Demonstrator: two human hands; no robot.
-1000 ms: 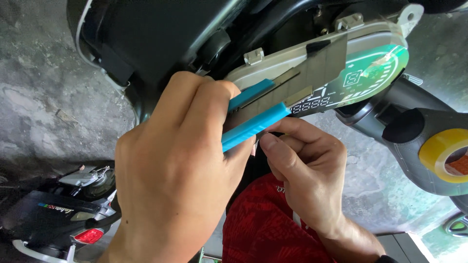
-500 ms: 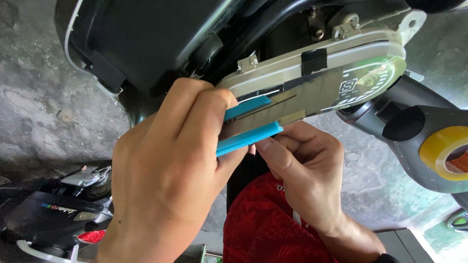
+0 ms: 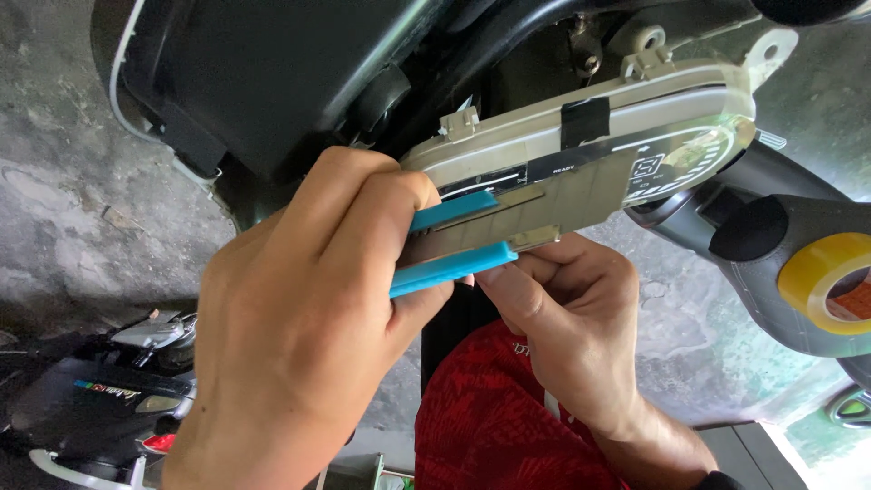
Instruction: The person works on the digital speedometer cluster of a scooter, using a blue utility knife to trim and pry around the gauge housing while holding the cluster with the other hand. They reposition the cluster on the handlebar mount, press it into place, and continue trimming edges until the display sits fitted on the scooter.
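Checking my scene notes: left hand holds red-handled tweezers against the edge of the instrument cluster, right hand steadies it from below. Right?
Wrong on colour: in the head view the tweezers have blue handles, not red. The rest stands: the left hand holds them against the edge of the instrument cluster, and the right hand steadies it from below.

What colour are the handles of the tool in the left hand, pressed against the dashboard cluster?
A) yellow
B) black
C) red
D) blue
D: the left hand holds a tool with two bright blue handles, metal tips against the pale instrument cluster.
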